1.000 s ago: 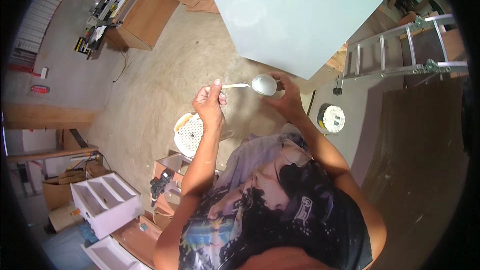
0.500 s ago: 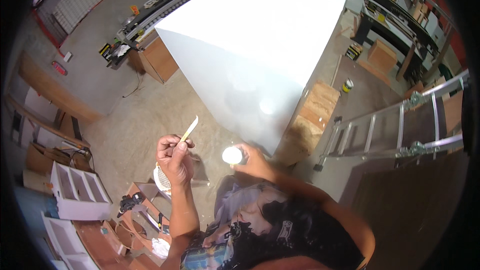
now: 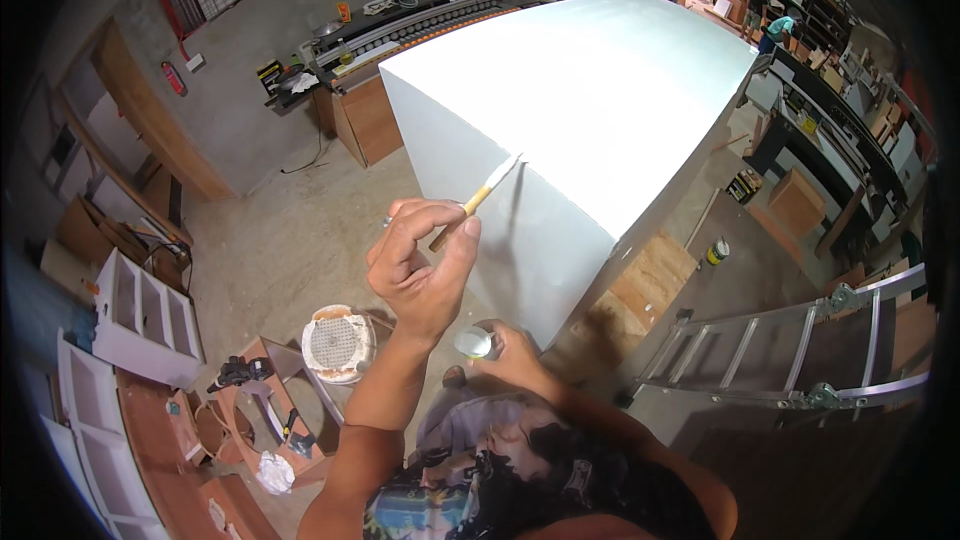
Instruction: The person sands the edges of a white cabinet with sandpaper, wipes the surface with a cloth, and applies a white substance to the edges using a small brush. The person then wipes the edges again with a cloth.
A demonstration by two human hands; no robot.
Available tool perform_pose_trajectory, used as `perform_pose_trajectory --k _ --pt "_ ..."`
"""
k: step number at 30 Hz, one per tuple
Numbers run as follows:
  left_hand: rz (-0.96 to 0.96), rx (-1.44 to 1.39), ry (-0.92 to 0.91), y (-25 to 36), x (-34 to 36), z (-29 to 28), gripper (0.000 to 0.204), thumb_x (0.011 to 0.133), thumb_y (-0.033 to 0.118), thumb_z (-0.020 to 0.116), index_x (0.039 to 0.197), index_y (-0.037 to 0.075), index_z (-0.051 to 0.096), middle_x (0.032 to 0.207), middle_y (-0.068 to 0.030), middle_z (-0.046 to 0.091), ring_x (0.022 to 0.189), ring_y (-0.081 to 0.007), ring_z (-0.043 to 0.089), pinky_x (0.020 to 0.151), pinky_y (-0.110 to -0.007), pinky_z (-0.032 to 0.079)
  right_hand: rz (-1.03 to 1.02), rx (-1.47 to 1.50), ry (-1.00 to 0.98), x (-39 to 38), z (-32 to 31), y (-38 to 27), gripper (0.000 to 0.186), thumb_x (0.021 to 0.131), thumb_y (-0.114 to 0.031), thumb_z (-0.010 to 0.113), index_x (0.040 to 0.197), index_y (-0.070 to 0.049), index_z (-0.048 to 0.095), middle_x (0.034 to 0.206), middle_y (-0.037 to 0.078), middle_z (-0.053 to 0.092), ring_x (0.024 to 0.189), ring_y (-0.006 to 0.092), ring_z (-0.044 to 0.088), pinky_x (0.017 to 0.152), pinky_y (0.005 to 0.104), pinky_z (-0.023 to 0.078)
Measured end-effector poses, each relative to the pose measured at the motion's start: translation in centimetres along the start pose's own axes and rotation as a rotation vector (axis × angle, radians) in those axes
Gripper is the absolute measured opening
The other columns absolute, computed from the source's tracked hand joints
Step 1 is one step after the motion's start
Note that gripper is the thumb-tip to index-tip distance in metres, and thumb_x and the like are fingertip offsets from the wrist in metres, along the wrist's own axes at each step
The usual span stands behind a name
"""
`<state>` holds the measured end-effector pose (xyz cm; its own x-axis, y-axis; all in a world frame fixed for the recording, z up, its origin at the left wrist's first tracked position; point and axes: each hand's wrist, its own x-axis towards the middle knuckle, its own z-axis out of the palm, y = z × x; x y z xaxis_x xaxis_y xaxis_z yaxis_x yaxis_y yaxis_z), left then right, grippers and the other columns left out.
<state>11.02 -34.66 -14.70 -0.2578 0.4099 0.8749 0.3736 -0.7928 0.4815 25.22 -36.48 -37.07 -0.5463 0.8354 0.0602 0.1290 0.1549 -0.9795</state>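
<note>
My left hand (image 3: 425, 265) grips a thin brush (image 3: 480, 198) with a pale wooden handle and a white-coated tip. The tip is at the near top edge of a large white box (image 3: 600, 70); the brush casts a shadow down its front face. Lower and to the right, my right hand (image 3: 510, 355) is closed around a small round container (image 3: 473, 341) with white liquid in it, near the bottom of the box.
A perforated white plastic stool (image 3: 338, 345) stands left of my legs. An aluminium ladder (image 3: 742, 350) and plywood (image 3: 645, 280) lie right. White drawer units (image 3: 150, 310) sit left, a cluttered bench (image 3: 370, 45) behind the box. Two other people (image 3: 778, 32) are far at the back right.
My view has lifted toward the box. My left hand with the brush has risen and moved forward to the box's top edge, while my right hand stays lower with the container.
</note>
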Motion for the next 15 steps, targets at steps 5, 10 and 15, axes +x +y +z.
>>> perform_pose_trajectory --k 5,10,15 --pt "-0.006 0.058 0.044 -0.5 -0.2 0.2 0.018 0.082 -0.010 0.071 0.098 -0.003 0.065 0.093 -0.0117 0.067 0.089 -0.0197 0.060 0.080 -0.030 0.049 0.029 -0.042 -0.036 -0.4 -0.8 -1.3 0.058 0.074 -0.015 0.085 0.122 0.003 0.058 0.105 0.013 0.071 0.095 0.0179 0.069 0.083 0.0320 0.055" --pt "0.052 0.104 0.030 0.8 -0.7 1.3 0.021 0.076 -0.008 0.075 0.093 0.000 0.067 0.085 -0.0099 0.070 0.076 -0.0194 0.062 0.075 -0.031 0.045 0.037 -0.022 -0.090 -0.3 -0.8 -1.1 0.060 0.073 -0.016 0.085 0.124 -0.001 0.059 0.100 0.013 0.070 0.090 0.0189 0.068 0.080 0.0334 0.054" --pt "0.165 0.022 -0.151 3.4 -1.8 1.8 0.022 0.077 -0.009 0.075 0.094 0.000 0.065 0.085 -0.0099 0.067 0.079 -0.0209 0.060 0.072 -0.035 0.045 0.036 -0.237 0.037 -0.6 -0.1 0.0 0.061 0.070 -0.021 0.086 0.124 -0.008 0.060 0.095 0.012 0.069 0.081 0.0218 0.065 0.074 0.0357 0.052"
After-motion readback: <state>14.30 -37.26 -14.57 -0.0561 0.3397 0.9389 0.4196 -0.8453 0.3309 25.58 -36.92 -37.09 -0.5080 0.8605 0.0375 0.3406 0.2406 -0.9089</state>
